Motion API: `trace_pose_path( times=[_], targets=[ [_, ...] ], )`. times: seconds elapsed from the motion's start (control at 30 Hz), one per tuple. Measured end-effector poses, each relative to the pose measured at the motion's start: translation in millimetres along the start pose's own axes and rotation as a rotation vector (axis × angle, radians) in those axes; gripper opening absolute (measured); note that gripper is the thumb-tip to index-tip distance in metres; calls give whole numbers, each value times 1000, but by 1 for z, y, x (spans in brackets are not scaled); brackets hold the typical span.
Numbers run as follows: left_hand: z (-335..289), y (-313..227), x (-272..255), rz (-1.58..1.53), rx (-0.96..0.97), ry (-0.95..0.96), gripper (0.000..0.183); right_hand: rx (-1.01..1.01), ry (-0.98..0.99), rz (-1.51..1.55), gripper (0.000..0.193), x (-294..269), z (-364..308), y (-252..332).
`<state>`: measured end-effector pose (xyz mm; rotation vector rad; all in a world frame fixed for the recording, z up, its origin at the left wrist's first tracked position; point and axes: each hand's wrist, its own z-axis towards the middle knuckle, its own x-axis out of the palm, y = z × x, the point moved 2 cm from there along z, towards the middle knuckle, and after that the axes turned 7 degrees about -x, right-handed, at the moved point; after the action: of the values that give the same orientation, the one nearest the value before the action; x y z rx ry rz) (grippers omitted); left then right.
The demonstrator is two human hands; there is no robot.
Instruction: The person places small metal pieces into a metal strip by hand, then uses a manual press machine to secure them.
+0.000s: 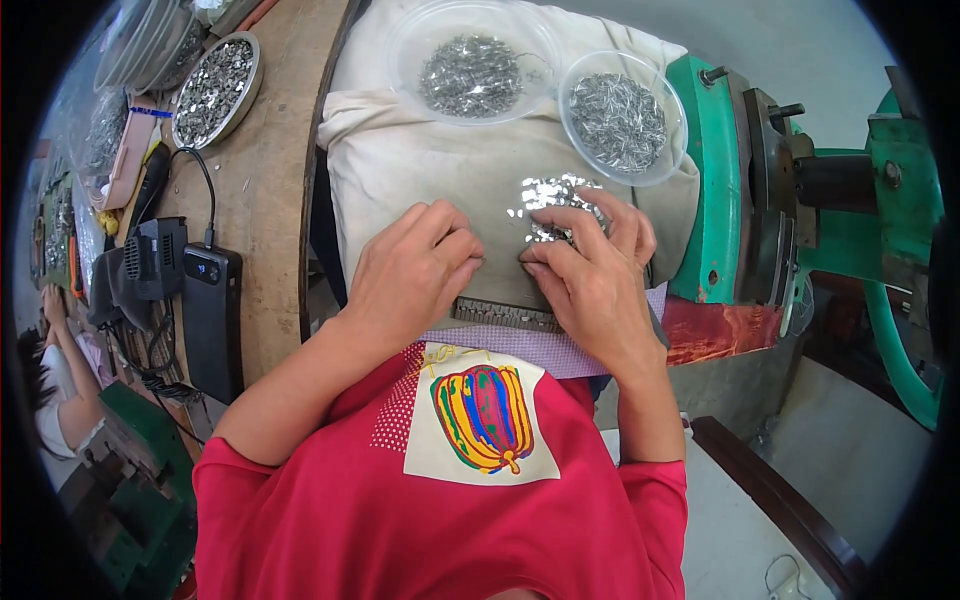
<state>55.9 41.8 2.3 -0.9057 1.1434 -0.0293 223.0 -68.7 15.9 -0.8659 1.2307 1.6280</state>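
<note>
My left hand point(415, 262) is closed, its fingers curled and the thumb against the index finger; anything pinched there is too small to make out. Beside a loose pile of small shiny metal pieces point(553, 190), my right hand point(597, 272) has its thumb and index tip together, its other fingers bent over the pile. Whatever that pinch holds cannot be seen. Just below both hands lies a dark metal strip with a row of slots point(507, 314), close to my body. Grey-beige cloth point(400, 150) covers the work surface under all this.
Two clear plastic bowls, the larger point(400, 60) and the smaller point(679, 130), hold thin metal pieces at the far side. A green machine point(705, 190) stands right. On the wooden table point(275, 200) are a black power bank point(212, 320) and a dish point(257, 75) of metal bits. Another person's arm point(75, 370) shows far left.
</note>
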Motion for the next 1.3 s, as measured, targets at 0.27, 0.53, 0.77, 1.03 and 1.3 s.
trace_pose_path(
  times=[0.27, 0.53, 0.77, 1.03, 1.3],
  targets=[
    [-5, -1, 1, 54, 42, -38, 16, -51, 5, -21, 14, -3, 7, -2],
    [-3, -4, 0, 31, 44, -40, 16, -12, -14, -11, 14, -4, 0, -6],
    [-18, -31, 2, -140, 108, 64, 17, 104, -139, 59, 14, -21, -41, 3],
    [-20, -35, 18, -112, 171, 111, 19, 174, -101, 50, 15, -15, -65, 15],
    [-21, -35, 20, -87, 166, 87, 22, 110, -116, -44, 13, -5, -60, 26]
  ],
)
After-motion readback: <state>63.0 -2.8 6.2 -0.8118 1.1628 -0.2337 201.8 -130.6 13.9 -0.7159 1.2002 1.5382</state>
